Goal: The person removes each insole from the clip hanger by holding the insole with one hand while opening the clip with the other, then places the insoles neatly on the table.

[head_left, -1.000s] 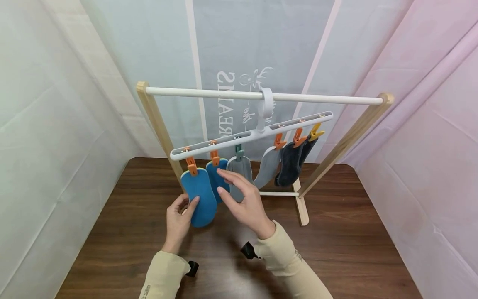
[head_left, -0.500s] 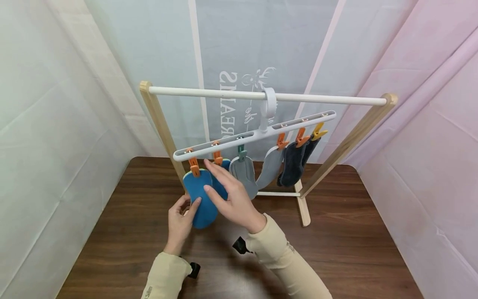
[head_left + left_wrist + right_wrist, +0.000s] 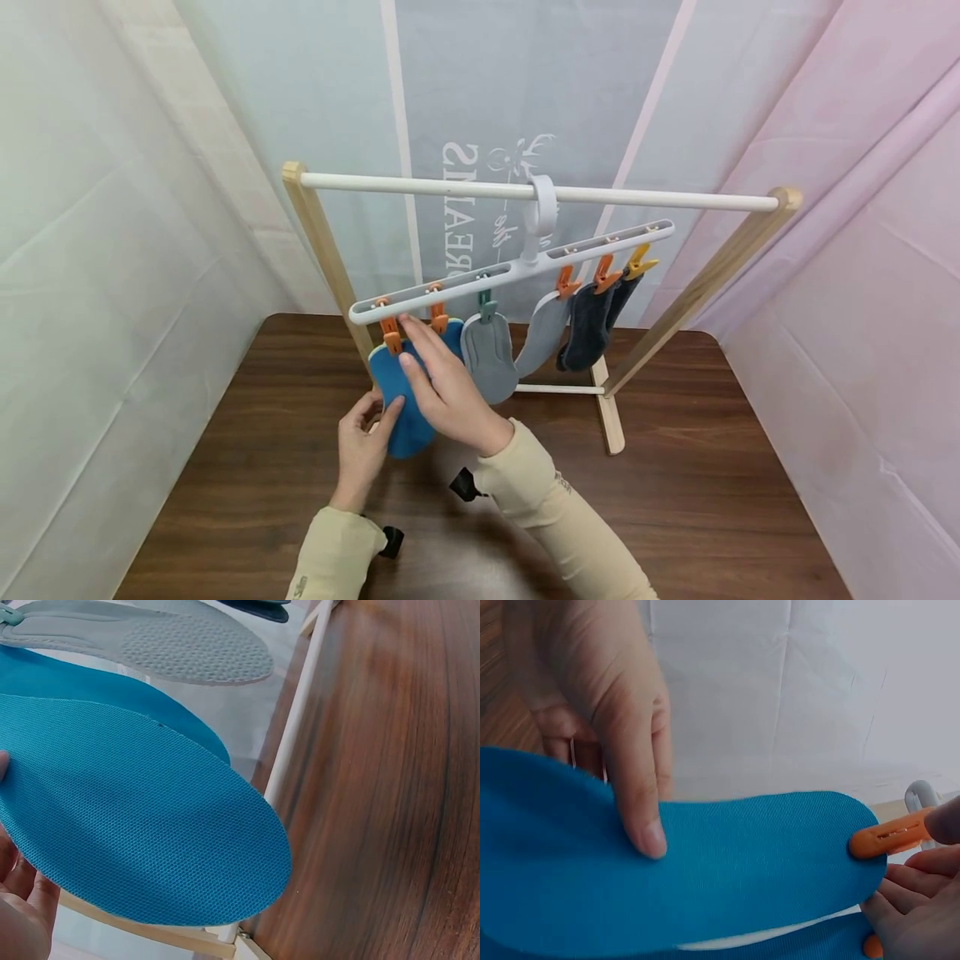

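Below the hanger [image 3: 450, 292] at its nine o'clock end hangs the blue insole [image 3: 412, 429]; our left hand [image 3: 362, 446] pinches its side, our right hand [image 3: 459, 400], fingers nearly straight, lies by the orange clip [image 3: 391, 337]. We should steady the insole, squeezing the clip squarely; the insole's long axis runs eleven to five, clipped end towards eleven

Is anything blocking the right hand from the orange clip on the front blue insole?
Nothing visible. In the right wrist view, the right hand is close beside the orange clip, and the left hand pinches the front blue insole farther along, clear of the clip.
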`<state>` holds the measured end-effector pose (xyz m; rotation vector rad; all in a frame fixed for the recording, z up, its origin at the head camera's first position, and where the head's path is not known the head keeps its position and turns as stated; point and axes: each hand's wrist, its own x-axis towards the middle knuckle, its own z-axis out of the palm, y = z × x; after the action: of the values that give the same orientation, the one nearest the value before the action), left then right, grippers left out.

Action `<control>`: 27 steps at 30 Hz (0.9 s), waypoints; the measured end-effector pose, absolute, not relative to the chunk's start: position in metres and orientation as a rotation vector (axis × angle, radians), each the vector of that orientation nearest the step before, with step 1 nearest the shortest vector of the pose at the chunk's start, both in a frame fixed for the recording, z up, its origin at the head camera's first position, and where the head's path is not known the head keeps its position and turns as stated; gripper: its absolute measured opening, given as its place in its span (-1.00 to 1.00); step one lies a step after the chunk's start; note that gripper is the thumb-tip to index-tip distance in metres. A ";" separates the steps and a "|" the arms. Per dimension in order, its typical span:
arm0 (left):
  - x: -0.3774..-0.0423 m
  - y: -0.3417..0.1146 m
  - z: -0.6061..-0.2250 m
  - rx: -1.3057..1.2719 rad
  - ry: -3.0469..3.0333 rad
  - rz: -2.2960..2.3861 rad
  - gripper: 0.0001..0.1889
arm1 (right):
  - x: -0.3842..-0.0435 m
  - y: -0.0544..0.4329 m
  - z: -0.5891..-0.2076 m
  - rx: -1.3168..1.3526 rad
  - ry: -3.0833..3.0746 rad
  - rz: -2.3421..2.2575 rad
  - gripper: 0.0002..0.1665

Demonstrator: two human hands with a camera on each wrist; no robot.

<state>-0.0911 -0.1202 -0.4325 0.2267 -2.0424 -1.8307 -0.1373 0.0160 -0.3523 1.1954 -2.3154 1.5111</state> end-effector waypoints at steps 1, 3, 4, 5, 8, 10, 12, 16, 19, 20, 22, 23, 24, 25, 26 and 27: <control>-0.091 -0.120 -0.433 0.223 -2.035 -1.839 -0.85 | -0.137 0.015 -0.352 1.189 -2.316 1.527 -0.42; -0.091 -0.121 -0.434 0.217 -2.030 -1.844 -0.85 | -0.138 0.012 -0.352 1.177 -2.314 1.558 -0.43; -0.091 -0.121 -0.434 0.215 -2.027 -1.846 -0.85 | -0.138 0.011 -0.351 1.170 -2.311 1.566 -0.43; -0.091 -0.120 -0.434 0.213 -2.027 -1.844 -0.85 | -0.138 0.010 -0.351 1.164 -2.306 1.576 -0.44; -0.091 -0.120 -0.435 0.207 -2.027 -1.834 -0.85 | -0.140 0.007 -0.350 1.154 -2.284 1.591 -0.44; -0.091 -0.120 -0.435 0.202 -2.020 -1.838 -0.86 | -0.142 0.006 -0.350 1.165 -2.260 1.600 -0.44; -0.092 -0.121 -0.436 0.193 -2.015 -1.841 -0.87 | -0.144 0.004 -0.349 1.178 -2.234 1.616 -0.44; -0.092 -0.121 -0.436 0.180 -2.001 -1.848 -0.87 | -0.146 0.002 -0.348 1.185 -2.209 1.654 -0.44; -0.092 -0.121 -0.436 0.180 -2.000 -1.847 -0.87 | -0.148 0.001 -0.348 1.153 -2.210 1.686 -0.48; -0.092 -0.121 -0.436 0.183 -2.001 -1.846 -0.87 | -0.149 0.001 -0.348 1.143 -2.208 1.704 -0.50; -0.092 -0.121 -0.436 0.188 -2.002 -1.850 -0.87 | -0.150 0.000 -0.347 1.126 -2.206 1.747 -0.52; -0.092 -0.121 -0.436 0.190 -2.002 -1.851 -0.87 | -0.151 0.001 -0.347 1.121 -2.203 1.768 -0.53; -0.092 -0.121 -0.436 0.192 -2.002 -1.853 -0.87 | -0.151 0.001 -0.347 1.115 -2.203 1.787 -0.53; -0.092 -0.121 -0.437 0.194 -2.003 -1.856 -0.87 | -0.151 0.001 -0.347 1.116 -2.197 1.800 -0.54; -0.092 -0.121 -0.437 0.194 -2.003 -1.859 -0.87 | -0.152 0.001 -0.346 1.115 -2.193 1.813 -0.54; -0.092 -0.121 -0.437 0.195 -2.005 -1.859 -0.87 | -0.153 0.001 -0.346 1.111 -2.189 1.822 -0.54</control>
<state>-0.0915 -0.1210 -0.4366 0.1949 -2.0055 -1.8587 -0.1526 0.0013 -0.3463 1.1114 -2.1890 1.8223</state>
